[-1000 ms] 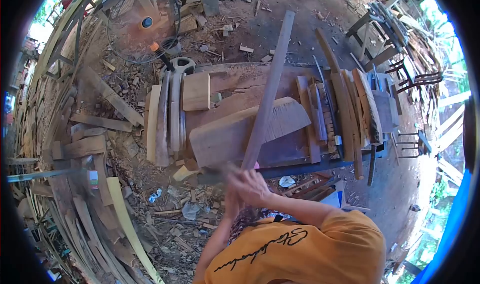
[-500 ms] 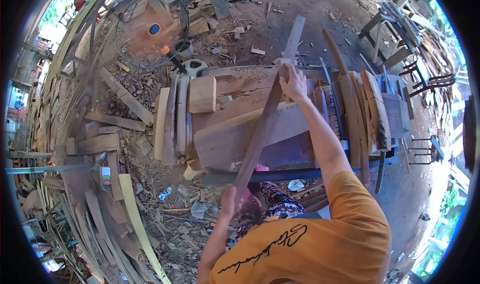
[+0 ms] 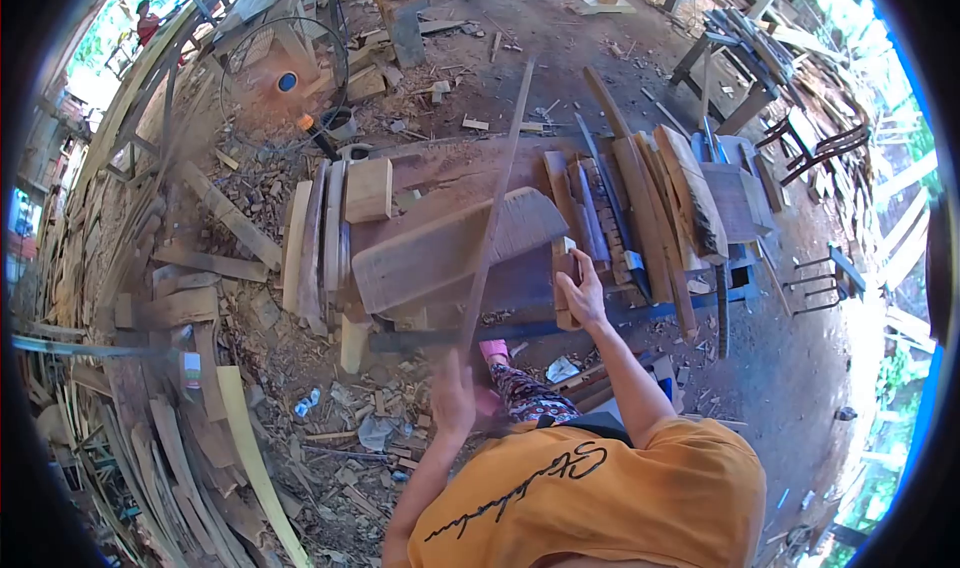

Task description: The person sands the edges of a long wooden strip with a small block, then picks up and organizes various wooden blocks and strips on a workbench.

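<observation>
- The long strip of wood (image 3: 494,213) leans slantwise across the wide board (image 3: 420,268) on the tabletop (image 3: 455,175); its far end stands out past the tabletop's far edge and its near end comes down to the left hand (image 3: 453,400).
- The left hand is blurred at that near end; I cannot tell whether its fingers close on the strip or only lie against it.
- The right hand (image 3: 586,294) has its fingers wrapped around a short block of wood (image 3: 562,264) at the tabletop's near edge, right of the strip.
- The strip looks thin and fairly light, stiff along its length but probably a little springy; held at one end, it likely feels far-end heavy and swings easily.
- A firm hold at the near end, with a second hold near the middle, would probably steady it best; rough edges may splinter, and any dust could make it slip.
- The block looks solid, compact and hard to break; gripping it across its sides, as here, seems secure.
</observation>
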The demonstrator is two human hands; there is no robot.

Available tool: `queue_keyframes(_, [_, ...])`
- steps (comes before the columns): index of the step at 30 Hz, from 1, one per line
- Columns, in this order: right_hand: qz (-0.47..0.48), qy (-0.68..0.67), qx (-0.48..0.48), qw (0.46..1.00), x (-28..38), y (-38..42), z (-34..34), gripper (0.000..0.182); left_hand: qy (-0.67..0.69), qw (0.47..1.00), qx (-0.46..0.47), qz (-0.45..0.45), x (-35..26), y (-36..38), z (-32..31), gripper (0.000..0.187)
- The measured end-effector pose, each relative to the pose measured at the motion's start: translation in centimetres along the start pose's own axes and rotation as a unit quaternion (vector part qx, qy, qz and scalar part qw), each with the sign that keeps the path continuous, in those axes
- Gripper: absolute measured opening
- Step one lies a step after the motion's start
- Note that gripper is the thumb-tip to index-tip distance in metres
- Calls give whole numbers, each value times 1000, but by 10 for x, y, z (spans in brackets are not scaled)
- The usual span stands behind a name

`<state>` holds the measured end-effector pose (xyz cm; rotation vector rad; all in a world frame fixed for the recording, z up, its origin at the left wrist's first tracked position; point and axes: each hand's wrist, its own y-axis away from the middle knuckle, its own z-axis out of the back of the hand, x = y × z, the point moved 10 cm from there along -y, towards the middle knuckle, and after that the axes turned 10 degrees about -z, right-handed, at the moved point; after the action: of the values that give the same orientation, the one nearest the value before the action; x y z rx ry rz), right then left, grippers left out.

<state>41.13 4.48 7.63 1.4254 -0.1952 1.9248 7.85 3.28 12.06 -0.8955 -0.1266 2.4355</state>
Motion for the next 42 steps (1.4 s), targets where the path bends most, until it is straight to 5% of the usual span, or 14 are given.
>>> queue_keyframes(6, [150,53,-40,986,31,41,0,60,-54,994,90,-32,-57,20,-39,65])
queue_keyframes(8, [152,66,-46,985,34,55,-3,59,25,996,65,52,-49,28,-47,72])
queue_keyframes(10, [169,105,-62,978,40,72,-11,60,13,999,31,36,-42,33,-59,76])
queue_keyframes(15, [221,177,45,958,52,114,-49,59,184,968,76,151,-3,52,-114,72])
queue_keyframes(17, [205,169,42,963,61,103,-35,59,231,943,114,211,-11,52,-111,68])
queue_keyframes(22, [222,141,4,965,65,30,46,57,208,954,114,184,27,63,-118,66])
queue_keyframes(27, [131,152,23,979,39,-27,134,57,229,917,208,251,30,57,-109,70])
queue_keyframes(30, [78,142,12,987,16,-39,165,58,196,930,185,252,37,57,-100,68])
queue_keyframes(38, [99,142,80,982,21,-54,122,56,280,876,171,353,52,91,-115,75])
queue_keyframes(40, [178,166,99,965,32,-55,98,56,308,868,136,365,65,105,-117,74])
queue_keyframes(42, [211,174,108,956,40,-53,82,57,184,904,214,321,72,118,-123,70])
